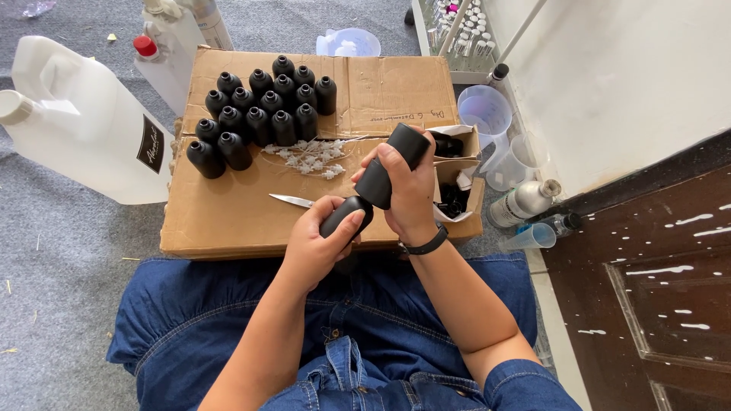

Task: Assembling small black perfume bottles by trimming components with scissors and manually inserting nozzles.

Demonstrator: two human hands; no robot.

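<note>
My right hand (pixel 410 196) grips a matte black bottle (pixel 392 164), tilted with its base pointing up and away. My left hand (pixel 316 242) holds a smaller black cylindrical piece (pixel 344 215) right at the lower end of that bottle, the two touching. Both hands hover over the front edge of a flattened cardboard box (pixel 228 217) that rests before my lap. A cluster of several upright black bottles (pixel 259 110) stands at the far left of the cardboard. A sprig of small white dried flowers (pixel 308 156) and a metal blade (pixel 291 200) lie on the cardboard near my hands.
A large white plastic jug (pixel 84 122) lies at the left on grey carpet. A small open carton (pixel 457 171) with black parts sits right of my hands. Clear measuring cups (pixel 487 114), a silver bottle (pixel 521 202) and a rack of small vials (pixel 461 30) stand at the right. A dark door (pixel 655 289) is near.
</note>
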